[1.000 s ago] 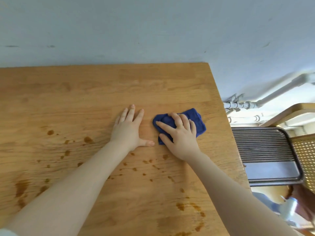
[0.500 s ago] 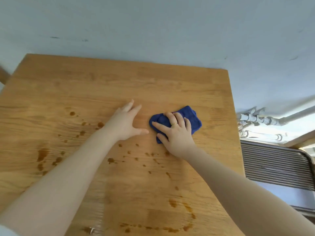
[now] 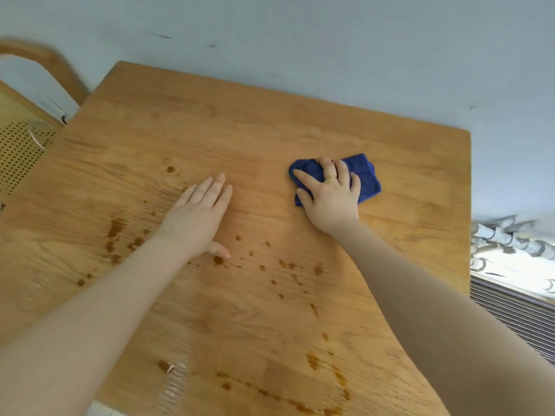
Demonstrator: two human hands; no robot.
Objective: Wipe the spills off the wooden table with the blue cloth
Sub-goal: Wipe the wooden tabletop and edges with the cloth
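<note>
A crumpled blue cloth (image 3: 365,179) lies on the wooden table (image 3: 270,124) toward its right side. My right hand (image 3: 332,196) presses down on the cloth, fingers spread over it, a gold ring on one finger. My left hand (image 3: 199,217) rests flat and empty on the bare wood left of the cloth, a hand's width away. Brown spills (image 3: 283,274) dot the table between my forearms. More brown spills (image 3: 115,232) lie at the left and along the near edge (image 3: 327,376).
A wooden chair with a perforated cane back (image 3: 21,145) stands at the table's left side. Grey pipes (image 3: 507,235) and a ribbed metal surface (image 3: 516,313) sit past the right edge. A pale wall (image 3: 300,40) runs behind the table.
The view has swung left, bringing the left chair into sight. My right hand and the cloth have slid right, away from my left hand, widening the gap between them.
</note>
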